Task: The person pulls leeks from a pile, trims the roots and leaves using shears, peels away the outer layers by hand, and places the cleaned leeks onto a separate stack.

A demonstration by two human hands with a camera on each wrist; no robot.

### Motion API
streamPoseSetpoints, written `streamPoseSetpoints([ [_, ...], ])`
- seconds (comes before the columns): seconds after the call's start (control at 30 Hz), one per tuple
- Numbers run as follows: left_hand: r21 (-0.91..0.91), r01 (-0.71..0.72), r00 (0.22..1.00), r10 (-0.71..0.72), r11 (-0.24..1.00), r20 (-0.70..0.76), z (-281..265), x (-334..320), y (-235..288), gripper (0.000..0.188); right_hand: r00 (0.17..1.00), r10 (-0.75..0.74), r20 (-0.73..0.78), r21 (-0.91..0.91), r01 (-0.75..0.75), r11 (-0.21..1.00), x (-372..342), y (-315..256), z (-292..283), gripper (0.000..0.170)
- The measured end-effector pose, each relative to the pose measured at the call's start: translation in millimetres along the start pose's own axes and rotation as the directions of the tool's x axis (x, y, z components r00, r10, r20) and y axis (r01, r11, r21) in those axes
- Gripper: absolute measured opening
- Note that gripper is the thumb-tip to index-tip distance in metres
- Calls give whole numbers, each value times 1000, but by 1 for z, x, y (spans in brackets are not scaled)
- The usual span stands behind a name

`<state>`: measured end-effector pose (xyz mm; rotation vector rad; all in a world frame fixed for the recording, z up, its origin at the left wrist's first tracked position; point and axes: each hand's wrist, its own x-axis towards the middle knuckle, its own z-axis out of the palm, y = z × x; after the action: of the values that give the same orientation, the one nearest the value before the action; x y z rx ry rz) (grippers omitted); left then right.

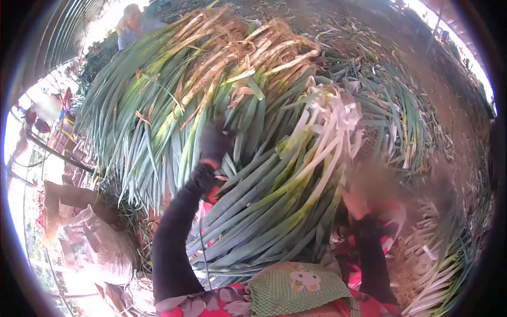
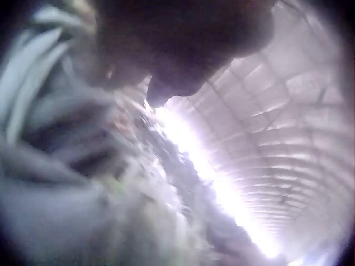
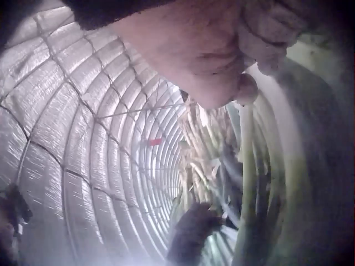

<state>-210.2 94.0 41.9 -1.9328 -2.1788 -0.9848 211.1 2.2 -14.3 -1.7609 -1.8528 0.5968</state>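
A big bunch of long onions (image 1: 274,195) lies in front of the person, from the middle down to 6 o'clock. Its white ends (image 1: 332,119) point up to 2 o'clock, and its green leaves (image 1: 232,232) spread down to 7 o'clock.

The right hand (image 1: 356,203) is at 4 o'clock, at the edge of this bunch. In the right wrist view its fingers are bent and clamped on the onion stems, with the thumb (image 3: 247,91) close against them. The left hand (image 1: 216,142) is just off the middle, toward 10 o'clock, in a dark glove. It is over the green leaves, between the front bunch and a big onion heap (image 1: 158,116) at 11 o'clock. It is too blurry, so I cannot tell if its fingers are apart or together.

The big heap has brown, hairy roots (image 1: 264,45) on top, near 12 o'clock. More green onions (image 1: 393,105) lie at 2 o'clock, and white stems (image 1: 433,285) lie at 4 o'clock, near the edge.

The person has black sleeves (image 1: 174,243) and a green checked apron (image 1: 269,296) with a little animal face on it, near 6 o'clock. A pale sack (image 1: 100,245) sits at 8 o'clock. Another person (image 1: 131,29) is far off, between 10 and 11 o'clock.
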Motion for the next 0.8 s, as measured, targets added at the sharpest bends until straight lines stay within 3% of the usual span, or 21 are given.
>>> streamPoseSetpoints([
  [0.07,379,18,995,23,925,-101,2,29,-64,37,989,-87,120,-9,89,996,-14,-51,-18,56],
  [0.13,262,59,996,-76,963,53,6,41,-105,37,951,-174,255,71,161,984,-30,-62,-14,58],
  [0.17,204,82,983,-113,975,143,9,44,-115,37,943,-144,299,61,132,989,-37,-49,-5,60],
  [0.27,152,156,983,-167,976,68,14,37,-108,37,964,25,264,27,-33,999,-31,-57,-15,65],
  [0.33,205,129,988,-143,970,54,-6,32,-79,44,965,-31,261,12,29,1000,-37,-45,-13,66],
  [0.37,120,189,970,-204,975,133,-17,35,-72,42,951,-82,299,34,76,997,-39,-50,-13,66],
  [0.4,146,30,995,-43,989,85,-25,39,-64,41,932,-134,335,61,121,991,-42,-52,-13,66],
  [0.43,92,62,987,-75,994,140,-40,40,-38,39,932,-157,327,60,146,987,-45,-48,-12,66],
  [0.47,42,104,974,-110,994,196,-59,36,-3,36,956,-126,265,33,121,992,-43,-46,-13,66],
  [0.53,-97,39,956,-9,995,292,-90,17,65,39,987,-74,143,-13,77,997,-36,-43,-15,65],
  [0.57,-169,13,943,44,986,329,-94,4,92,40,992,-122,39,54,120,991,-33,-32,-10,64],
  [0.6,-132,-73,943,112,988,313,-84,-12,108,39,992,-123,20,70,122,990,-32,-31,-12,63],
  [0.67,-251,-105,908,196,962,371,-60,-39,144,38,994,-112,-12,102,113,988,-34,-32,-15,61],
  [0.7,-127,-112,913,152,986,379,-43,-49,169,40,999,-51,12,81,50,995,-33,-29,-17,60],
  [0.73,-100,-95,872,131,990,472,-13,-52,175,39,999,14,34,56,-16,998,-32,-26,-20,58],
  [0.8,-49,-108,881,118,993,458,50,-80,191,44,996,87,25,22,-88,996,-45,-19,-26,57],
])
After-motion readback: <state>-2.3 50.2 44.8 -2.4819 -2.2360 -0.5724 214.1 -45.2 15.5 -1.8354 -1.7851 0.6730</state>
